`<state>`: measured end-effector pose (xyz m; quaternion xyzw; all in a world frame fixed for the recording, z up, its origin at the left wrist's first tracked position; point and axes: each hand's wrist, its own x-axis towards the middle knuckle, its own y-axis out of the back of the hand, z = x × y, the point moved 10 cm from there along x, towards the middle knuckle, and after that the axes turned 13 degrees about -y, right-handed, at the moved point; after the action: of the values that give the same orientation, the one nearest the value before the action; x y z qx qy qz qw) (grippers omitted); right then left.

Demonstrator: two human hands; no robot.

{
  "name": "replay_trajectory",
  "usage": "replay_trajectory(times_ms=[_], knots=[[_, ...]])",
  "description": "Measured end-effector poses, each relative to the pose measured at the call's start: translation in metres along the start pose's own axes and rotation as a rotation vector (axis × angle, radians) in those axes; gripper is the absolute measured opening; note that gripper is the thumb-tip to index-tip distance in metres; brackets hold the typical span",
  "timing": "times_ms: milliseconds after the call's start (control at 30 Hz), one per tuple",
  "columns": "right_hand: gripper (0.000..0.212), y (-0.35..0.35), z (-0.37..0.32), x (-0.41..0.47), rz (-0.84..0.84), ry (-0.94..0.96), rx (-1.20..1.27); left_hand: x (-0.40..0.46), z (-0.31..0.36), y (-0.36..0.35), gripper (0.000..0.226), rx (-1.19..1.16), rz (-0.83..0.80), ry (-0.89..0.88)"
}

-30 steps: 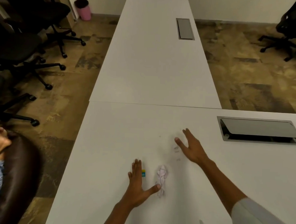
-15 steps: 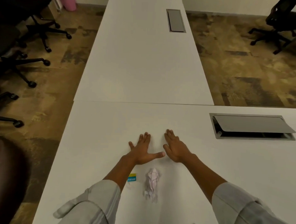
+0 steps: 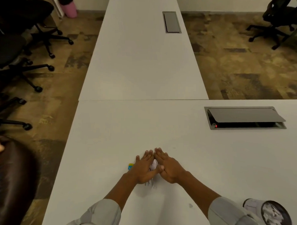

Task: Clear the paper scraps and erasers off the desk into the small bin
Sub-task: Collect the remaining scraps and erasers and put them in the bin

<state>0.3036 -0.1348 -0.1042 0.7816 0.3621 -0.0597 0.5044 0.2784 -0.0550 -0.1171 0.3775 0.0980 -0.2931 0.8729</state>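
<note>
A crumpled white paper scrap [image 3: 154,165] lies on the white desk [image 3: 109,141], wedged between my two hands. My left hand [image 3: 142,170] and my right hand [image 3: 170,168] lie flat on the desk, side by side, fingertips and thumbs touching, cupping the scrap from both sides; most of it is hidden. A small eraser with a yellow and blue sleeve [image 3: 130,166] sits just left of my left hand. A tiny paper bit [image 3: 190,205] lies nearer me. The small round bin [image 3: 267,212], with crumpled paper inside, stands at the lower right by my right sleeve.
An open cable hatch [image 3: 243,117] is sunk into the desk at the right. A second desk [image 3: 137,61] runs away ahead. Black office chairs [image 3: 20,49] stand left, a pink bin [image 3: 68,7] far left. Another person's head [image 3: 16,175] is at my left.
Both hands have slid back toward me across the desk and closed in on the paper scrap, which lay nearer me before. The small bin has come into view at lower right.
</note>
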Motion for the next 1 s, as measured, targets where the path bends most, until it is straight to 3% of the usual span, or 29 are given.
replay_trajectory(times_ms=[567, 667, 767, 833, 1000], knots=[[0.059, -0.079, 0.007, -0.157, 0.024, 0.055, 0.099, -0.107, 0.05, -0.136, 0.097, -0.145, 0.01, 0.066], [0.066, -0.052, 0.039, -0.179, 0.217, -0.081, 0.248, -0.111, 0.044, -0.107, 0.103, -0.111, 0.174, 0.056], [0.065, -0.038, 0.101, -0.213, 0.464, -0.409, 0.442, -0.117, 0.015, -0.052, 0.103, -0.088, 0.371, 0.127], [0.063, -0.052, 0.12, -0.226, 0.452, -0.551, 0.478, -0.12, -0.01, -0.021, 0.106, -0.103, 0.431, 0.227], [0.071, -0.086, 0.071, -0.197, 0.34, -0.419, 0.322, -0.114, -0.045, 0.011, 0.109, -0.146, 0.386, 0.327]])
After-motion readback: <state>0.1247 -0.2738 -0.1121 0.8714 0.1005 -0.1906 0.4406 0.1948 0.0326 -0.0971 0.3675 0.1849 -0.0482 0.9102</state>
